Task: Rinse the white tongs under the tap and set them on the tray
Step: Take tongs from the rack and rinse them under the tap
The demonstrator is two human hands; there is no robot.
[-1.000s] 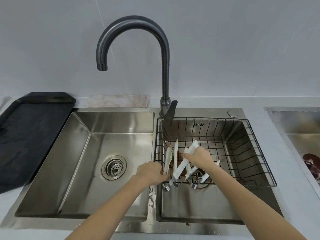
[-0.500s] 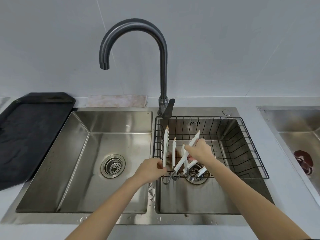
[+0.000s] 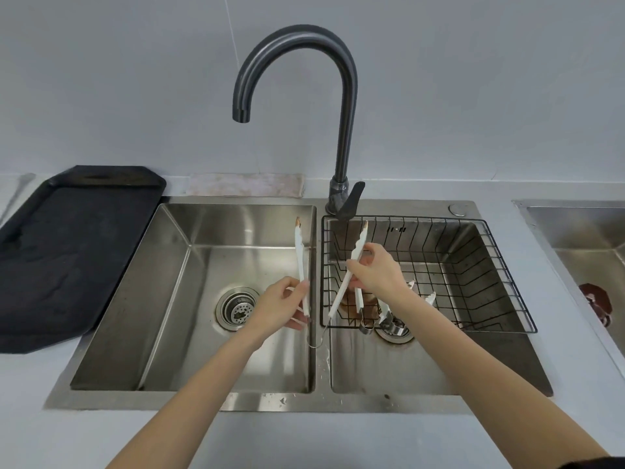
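My left hand grips one pair of white tongs near its hinge end. The arm stands upright over the divider between the two basins, and its tip is stained brown. My right hand holds a second pair of white tongs tilted above the black wire basket in the right basin. More white tongs lie in the basket behind my right wrist. The dark tap spout hangs over the left basin with no water running. The black tray lies on the counter to the left of the sink.
The left basin holds only its drain strainer. A folded cloth lies behind the sink. The tap lever sits at the tap's base. Another sink at far right holds a dark red object.
Both hands have lifted their tongs up out of the basket. My left hand has carried its pair leftward to the divider, and the two pairs are now apart.
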